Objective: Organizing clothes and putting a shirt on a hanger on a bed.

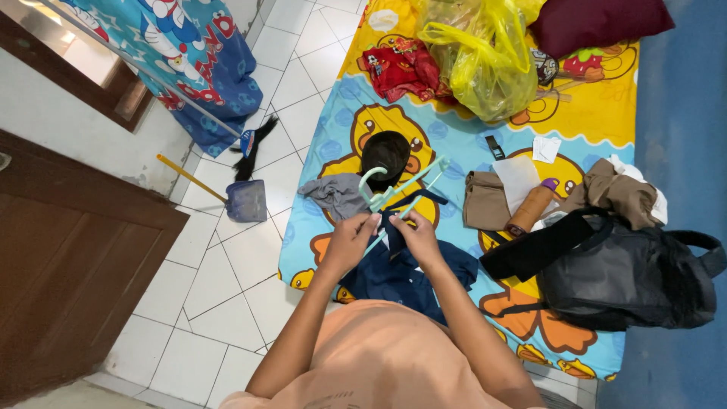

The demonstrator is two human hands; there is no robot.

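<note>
My left hand (350, 241) and my right hand (415, 233) both grip a pale green plastic clothes hanger (394, 189), its hook pointing away from me. A dark navy garment (401, 273) hangs below my hands, caught on the hanger and draped down onto the mattress. I hold all this above a mattress with a bright duck-print sheet (454, 144).
On the sheet lie a grey cloth (337, 195), a black cap (385, 154), brown folded clothes (485, 201), a brown bottle (531, 206), a black backpack (621, 273), a yellow plastic bag (477, 57) and red clothing (397, 70). A dustpan (246, 201) and broom (254, 144) rest on the white tiled floor, left.
</note>
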